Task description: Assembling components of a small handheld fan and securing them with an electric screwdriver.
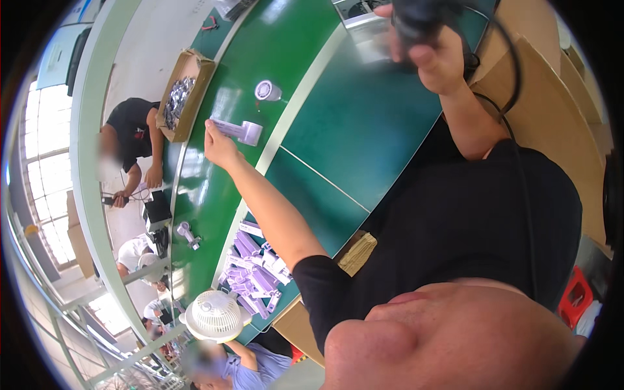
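Note:
My left hand (222, 147) is pinched round the handle end of a lilac handheld fan (249, 133), over the green conveyor belt (221, 172). The fan's round head points toward the worktable. Farther along the belt stands a second lilac fan (266, 91), apart from my hand. My right hand (443, 62) is raised at the upper right, its fingers wrapped round a dark, blurred corded tool (416, 23); its exact kind is unclear. A black cable (518, 65) hangs in a loop beside it.
Lilac casing parts (253, 273) are heaped on the dark green worktable (331, 149). A cardboard box of small metallic parts (179, 101) stands across the belt. Another fan (188, 235) lies on the belt near a white table fan (214, 315). Co-workers sit opposite; cardboard (539, 97) stands right.

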Demonstrator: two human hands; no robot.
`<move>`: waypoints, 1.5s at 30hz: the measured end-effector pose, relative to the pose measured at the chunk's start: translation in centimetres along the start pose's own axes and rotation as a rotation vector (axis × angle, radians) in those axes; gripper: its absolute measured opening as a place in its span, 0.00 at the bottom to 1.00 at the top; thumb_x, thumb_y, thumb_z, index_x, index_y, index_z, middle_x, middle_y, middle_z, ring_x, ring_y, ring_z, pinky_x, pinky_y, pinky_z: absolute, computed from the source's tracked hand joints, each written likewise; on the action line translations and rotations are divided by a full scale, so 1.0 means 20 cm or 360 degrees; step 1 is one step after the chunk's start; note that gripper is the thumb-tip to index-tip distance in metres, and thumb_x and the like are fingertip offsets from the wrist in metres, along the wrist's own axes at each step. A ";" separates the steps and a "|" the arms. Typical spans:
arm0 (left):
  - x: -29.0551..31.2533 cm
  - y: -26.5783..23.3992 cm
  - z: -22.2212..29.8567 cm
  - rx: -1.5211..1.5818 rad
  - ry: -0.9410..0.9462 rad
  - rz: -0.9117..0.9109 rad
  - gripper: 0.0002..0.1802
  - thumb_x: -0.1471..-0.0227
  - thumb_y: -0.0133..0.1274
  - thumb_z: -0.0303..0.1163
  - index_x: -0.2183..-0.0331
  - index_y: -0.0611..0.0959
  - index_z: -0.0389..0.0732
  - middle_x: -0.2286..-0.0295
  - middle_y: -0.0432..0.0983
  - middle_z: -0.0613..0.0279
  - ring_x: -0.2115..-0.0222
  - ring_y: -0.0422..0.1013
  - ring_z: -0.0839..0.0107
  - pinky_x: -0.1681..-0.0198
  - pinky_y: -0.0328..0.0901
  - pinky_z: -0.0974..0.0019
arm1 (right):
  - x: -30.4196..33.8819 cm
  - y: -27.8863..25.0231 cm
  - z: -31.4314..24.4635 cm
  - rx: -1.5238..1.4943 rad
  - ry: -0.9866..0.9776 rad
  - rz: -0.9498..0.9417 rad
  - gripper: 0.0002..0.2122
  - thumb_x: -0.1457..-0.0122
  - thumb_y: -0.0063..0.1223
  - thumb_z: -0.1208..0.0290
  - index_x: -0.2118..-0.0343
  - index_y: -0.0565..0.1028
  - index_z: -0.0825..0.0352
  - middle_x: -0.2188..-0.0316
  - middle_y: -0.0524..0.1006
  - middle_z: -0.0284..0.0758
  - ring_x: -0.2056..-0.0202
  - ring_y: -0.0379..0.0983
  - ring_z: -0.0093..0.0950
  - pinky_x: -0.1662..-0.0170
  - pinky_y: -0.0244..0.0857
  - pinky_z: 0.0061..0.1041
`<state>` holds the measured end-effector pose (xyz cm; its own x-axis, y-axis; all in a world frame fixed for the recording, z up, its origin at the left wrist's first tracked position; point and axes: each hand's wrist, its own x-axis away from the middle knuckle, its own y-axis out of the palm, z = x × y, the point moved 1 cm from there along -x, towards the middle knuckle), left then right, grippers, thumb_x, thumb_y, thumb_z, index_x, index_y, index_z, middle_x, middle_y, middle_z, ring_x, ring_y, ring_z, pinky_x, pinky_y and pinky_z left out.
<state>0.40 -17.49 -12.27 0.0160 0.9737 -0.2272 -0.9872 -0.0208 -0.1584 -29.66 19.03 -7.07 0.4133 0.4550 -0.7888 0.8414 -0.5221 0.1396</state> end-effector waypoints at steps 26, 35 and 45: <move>0.33 -0.87 -0.06 -0.2292 -0.0127 -0.0760 0.31 0.57 0.70 0.55 0.57 0.90 0.40 0.61 0.85 0.44 0.56 0.81 0.50 0.49 0.74 0.53 | 0.04 0.79 0.64 0.1049 0.0436 -0.0685 0.19 0.40 0.62 0.61 0.47 0.77 0.59 0.50 0.77 0.36 0.47 0.72 0.40 0.44 0.67 0.40; 0.66 -0.78 -0.09 -0.2339 -0.0128 -0.0620 0.30 0.54 0.66 0.52 0.56 0.89 0.40 0.61 0.84 0.43 0.56 0.80 0.47 0.50 0.73 0.50 | 0.09 1.25 1.20 0.1261 0.0663 -0.0965 0.32 0.46 0.69 0.53 0.39 0.71 0.58 0.45 0.74 0.41 0.42 0.69 0.42 0.42 0.66 0.44; 0.86 -0.57 0.04 -0.1523 0.0323 -0.0569 0.16 0.49 0.66 0.32 0.57 0.86 0.39 0.62 0.81 0.53 0.60 0.77 0.54 0.54 0.70 0.54 | 0.11 0.99 0.70 0.0604 0.0602 -0.0956 0.30 0.48 0.70 0.62 0.42 0.74 0.63 0.48 0.78 0.40 0.45 0.73 0.42 0.43 0.68 0.41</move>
<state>11.85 -0.31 -13.70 0.3967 0.9038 -0.1604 -0.3822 0.0038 -0.9241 -17.01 -0.53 -14.42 0.0748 0.9140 -0.3988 0.8097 -0.2891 -0.5108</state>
